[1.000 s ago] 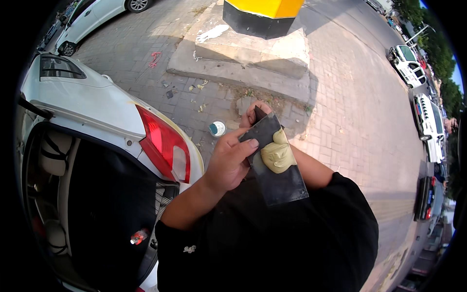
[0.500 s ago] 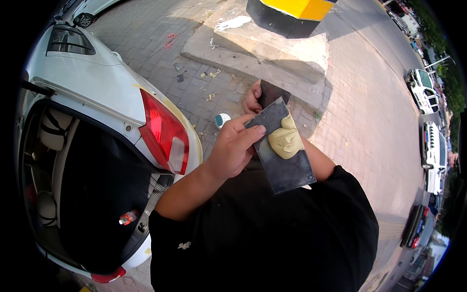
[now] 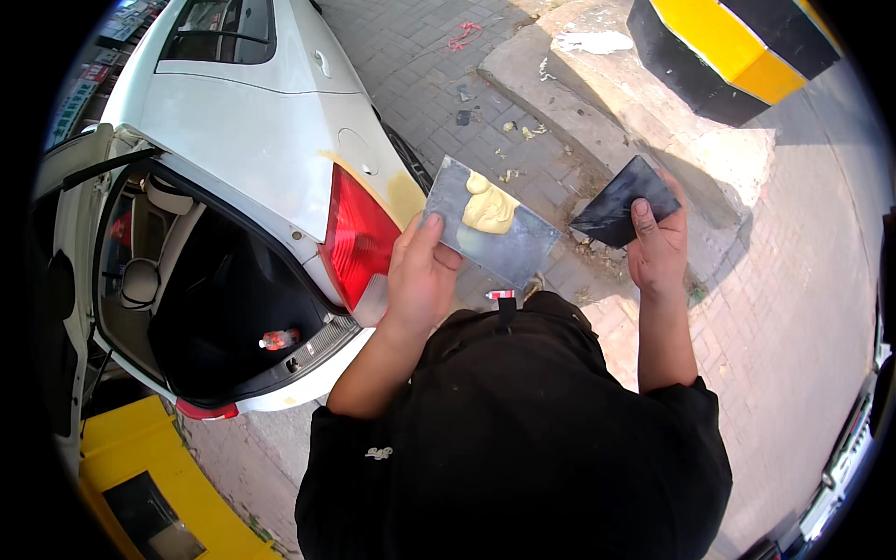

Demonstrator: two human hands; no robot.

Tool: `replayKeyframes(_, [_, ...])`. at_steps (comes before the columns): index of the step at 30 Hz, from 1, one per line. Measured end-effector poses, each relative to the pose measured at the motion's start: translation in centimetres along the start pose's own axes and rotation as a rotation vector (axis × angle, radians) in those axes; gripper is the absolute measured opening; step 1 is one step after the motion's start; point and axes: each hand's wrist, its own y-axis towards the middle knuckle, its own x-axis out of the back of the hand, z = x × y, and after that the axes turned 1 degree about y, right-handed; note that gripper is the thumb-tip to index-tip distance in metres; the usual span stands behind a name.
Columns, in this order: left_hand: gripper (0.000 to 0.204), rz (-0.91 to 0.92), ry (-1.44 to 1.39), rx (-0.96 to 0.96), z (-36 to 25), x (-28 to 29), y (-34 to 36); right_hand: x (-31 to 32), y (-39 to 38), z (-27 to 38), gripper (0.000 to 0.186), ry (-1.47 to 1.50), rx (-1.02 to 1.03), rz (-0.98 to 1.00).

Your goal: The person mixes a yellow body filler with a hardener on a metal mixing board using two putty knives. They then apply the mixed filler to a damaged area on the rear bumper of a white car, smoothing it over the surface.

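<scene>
Yellow paste (image 3: 490, 209) on grey plate (image 3: 518, 259) lies right of left grip (image 3: 422, 278)

No text is readable; sleeve mark (image 3: 379, 454) and distant signs (image 3: 73, 114) are blurred.

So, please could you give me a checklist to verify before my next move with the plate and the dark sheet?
1. Grey plate held by the left hand: ok.
2. Yellowish paste lying on the plate's upper face: ok.
3. Dark sheet held by the right hand: ok.
4. Plate and sheet apart: ok.
5. Yellow patch beside the red tail light dry: cannot tell.
6. Paving free of scraps: not ok, yellowish bits lie there.
</scene>
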Motion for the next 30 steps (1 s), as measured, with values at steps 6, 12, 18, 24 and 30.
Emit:
replayKeyframes(6, [0.036, -0.194, 0.352, -0.260, 1.0, 1.0, 1.4, -6.2, 4.2, -0.4, 0.032, -0.828, 0.744, 0.786])
replayKeyframes(12, [0.031, -0.312, 0.609, -0.379, 0.1, 2.3, 2.8, -10.2, 5.1, -4.5, 0.034, -0.785, 0.746, 0.866])
replayKeyframes(18, [0.027, -0.301, 0.638, -0.355, -1.6, 5.5, 4.2, -13.3, 5.6, -8.3, 0.033, -0.808, 0.653, 0.879])
replayKeyframes(24, [0.028, -0.307, 0.822, -0.307, -3.9, 8.5, 6.5, -15.8, 4.6, -13.2, 0.035, -0.817, 0.525, 0.848])
replayKeyframes(30, [0.026, -0.348, 1.033, -0.260, -5.7, 12.3, 7.9, -17.2, 3.8, -17.4, 0.041, -0.715, 0.310, 0.833])
